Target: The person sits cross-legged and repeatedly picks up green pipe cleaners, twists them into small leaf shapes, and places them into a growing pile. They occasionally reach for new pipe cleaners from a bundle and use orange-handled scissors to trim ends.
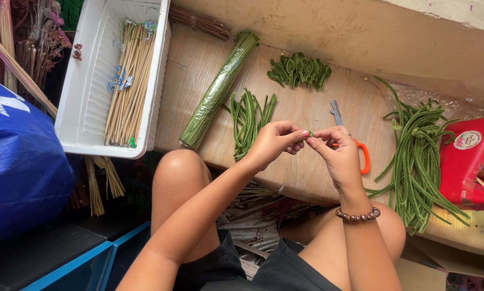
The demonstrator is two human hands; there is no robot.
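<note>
My left hand (274, 141) and my right hand (336, 153) meet above a wooden board (306, 172), fingertips pinching a small green stem piece (311, 133) between them. My right wrist wears a brown bead bracelet (359, 216). Just beyond my left hand lies a small bunch of cut green stems (248, 121). Orange-handled scissors (360, 153) lie partly hidden behind my right hand. A pile of long green stems (417, 156) sprawls to the right. Curled green loops (300, 70) sit at the board's far side.
A plastic-wrapped bundle of green stems (216, 92) lies diagonally on the board. A white tray (85, 102) holding thin tan sticks (130, 81) stands at left. A blue bag (21, 161) is at far left, a red container (468, 159) at right. My bare knees are below the board.
</note>
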